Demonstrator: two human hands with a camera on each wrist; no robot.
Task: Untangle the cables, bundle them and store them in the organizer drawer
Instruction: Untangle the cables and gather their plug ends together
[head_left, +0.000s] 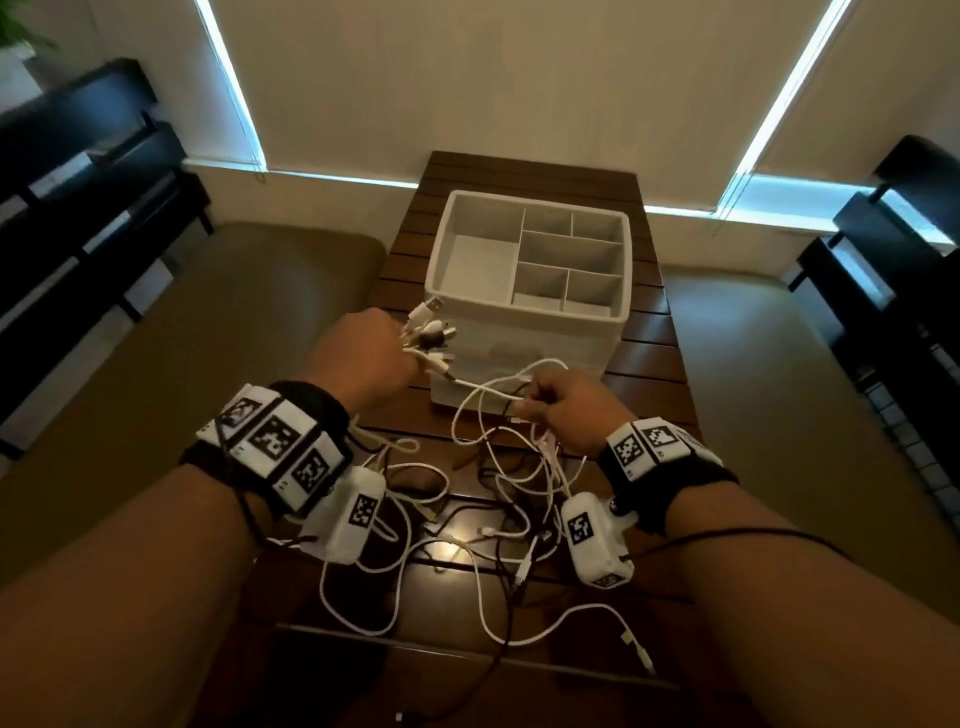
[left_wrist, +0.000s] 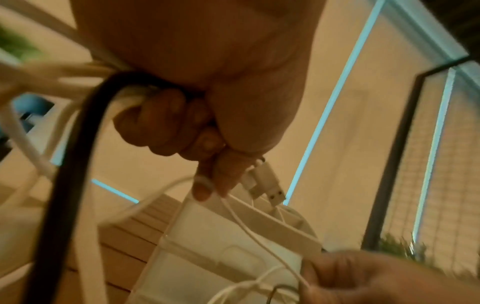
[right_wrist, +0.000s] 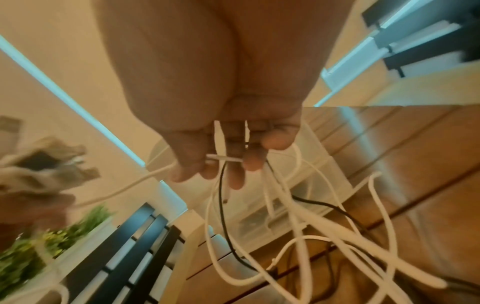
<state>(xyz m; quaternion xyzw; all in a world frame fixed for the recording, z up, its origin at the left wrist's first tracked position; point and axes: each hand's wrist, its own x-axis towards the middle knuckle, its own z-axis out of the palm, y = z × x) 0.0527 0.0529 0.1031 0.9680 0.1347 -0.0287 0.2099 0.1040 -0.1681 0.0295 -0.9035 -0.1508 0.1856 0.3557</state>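
cables (head_left: 498, 499) | mostly tangled on near desk (head_left: 644, 364), before organizer (head_left: 530, 291) | left hand (head_left: 363, 358) fisted round plug ends; right hand (head_left: 566, 410) pinches a white strand | step: untangling | next: draw one cable free

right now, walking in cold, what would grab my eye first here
Most likely the tangle of white and black cables sprawled over the near end of the dark slatted table, between the two forearms. Next, the left hand holds a fistful of plug ends raised beside the white organizer, while the right hand pinches a thin white cable stretched between them.
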